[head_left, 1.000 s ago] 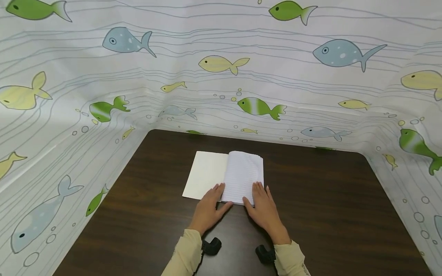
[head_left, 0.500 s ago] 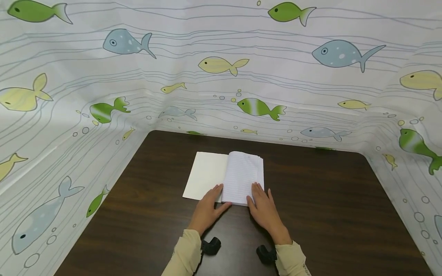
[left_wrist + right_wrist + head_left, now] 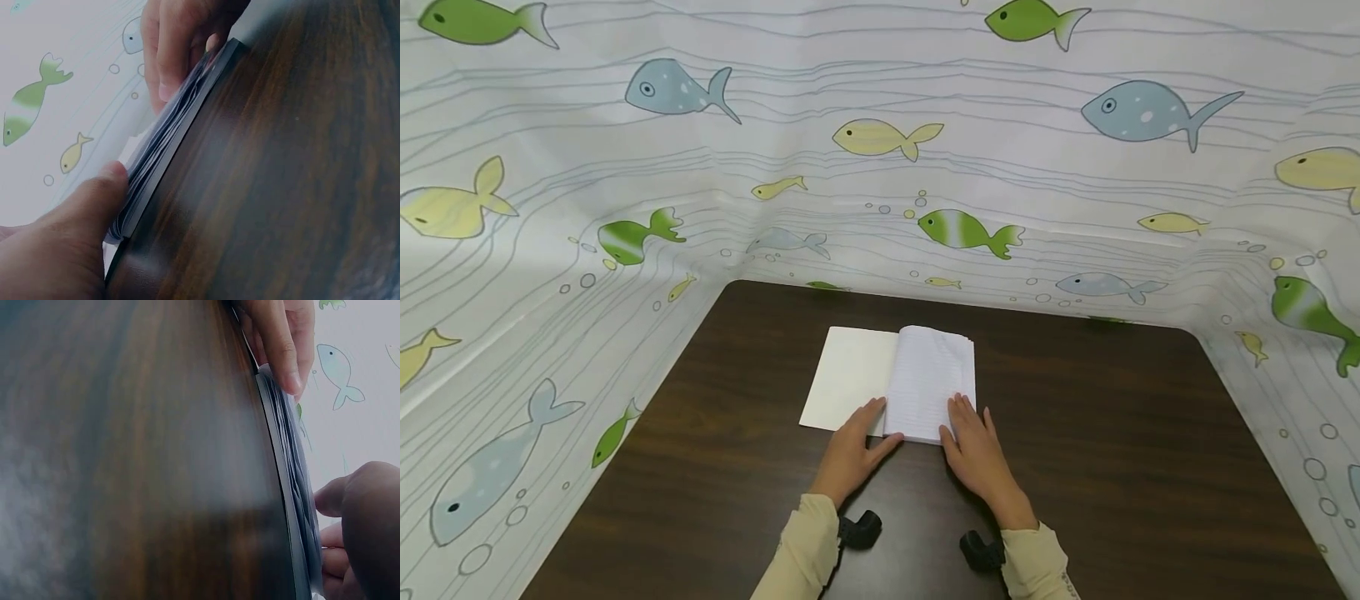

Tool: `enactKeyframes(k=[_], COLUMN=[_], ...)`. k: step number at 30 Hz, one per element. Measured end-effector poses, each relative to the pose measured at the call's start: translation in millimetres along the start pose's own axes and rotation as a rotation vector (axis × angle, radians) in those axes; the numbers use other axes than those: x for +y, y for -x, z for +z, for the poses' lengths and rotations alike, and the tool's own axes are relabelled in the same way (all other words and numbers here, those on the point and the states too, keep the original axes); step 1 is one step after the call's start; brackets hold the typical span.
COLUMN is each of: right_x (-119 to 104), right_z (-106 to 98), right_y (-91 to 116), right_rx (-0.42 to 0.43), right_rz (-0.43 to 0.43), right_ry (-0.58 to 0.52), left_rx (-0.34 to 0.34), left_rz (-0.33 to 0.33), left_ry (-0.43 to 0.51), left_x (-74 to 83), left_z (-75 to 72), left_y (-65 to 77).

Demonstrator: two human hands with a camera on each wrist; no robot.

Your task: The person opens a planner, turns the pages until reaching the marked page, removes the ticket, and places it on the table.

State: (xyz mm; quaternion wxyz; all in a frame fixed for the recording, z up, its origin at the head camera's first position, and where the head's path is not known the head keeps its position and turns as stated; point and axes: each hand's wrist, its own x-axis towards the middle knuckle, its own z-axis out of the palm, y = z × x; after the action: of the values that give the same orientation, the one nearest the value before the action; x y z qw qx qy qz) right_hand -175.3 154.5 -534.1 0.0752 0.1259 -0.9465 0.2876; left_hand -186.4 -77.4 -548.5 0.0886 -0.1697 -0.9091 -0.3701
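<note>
An open notebook (image 3: 925, 375) lies on the dark wooden table, its blank inside cover (image 3: 850, 375) on the left and a lined page on the right. My left hand (image 3: 848, 450) rests at the near edge by the spine, fingers straight over the cover side, thumb tip at the bottom edge of the pages. My right hand (image 3: 979, 454) lies on the lower right corner of the lined page with straight fingers. Both wrist views show the page stack (image 3: 165, 144) edge-on, slightly fanned, with a thumb (image 3: 334, 495) against its top in the right wrist view.
The brown table (image 3: 1112, 458) extends on both sides of the notebook. White sheeting (image 3: 880, 183) printed with fish hangs along the back and both sides of it. Black wrist camera mounts (image 3: 861, 530) sit below each hand at the cuffs.
My right thumb has slid slightly right across the page's lower edge, toward the corner. The left hand and the notebook stay nearly in place.
</note>
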Motion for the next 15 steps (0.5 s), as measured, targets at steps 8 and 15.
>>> enactKeyframes(k=[8, 15], right_x=[-1.6, -2.9], right_z=[-1.4, -2.1], right_y=[-0.9, 0.1], right_rx=[0.014, 0.037], right_rz=[0.008, -0.002], right_ry=[-0.010, -0.013], left_rx=[0.017, 0.011], left_rz=[0.024, 0.003], left_ry=[0.035, 0.061], left_x=[-0.3, -0.6], left_z=[-1.8, -2.2], left_y=[-2.2, -1.6])
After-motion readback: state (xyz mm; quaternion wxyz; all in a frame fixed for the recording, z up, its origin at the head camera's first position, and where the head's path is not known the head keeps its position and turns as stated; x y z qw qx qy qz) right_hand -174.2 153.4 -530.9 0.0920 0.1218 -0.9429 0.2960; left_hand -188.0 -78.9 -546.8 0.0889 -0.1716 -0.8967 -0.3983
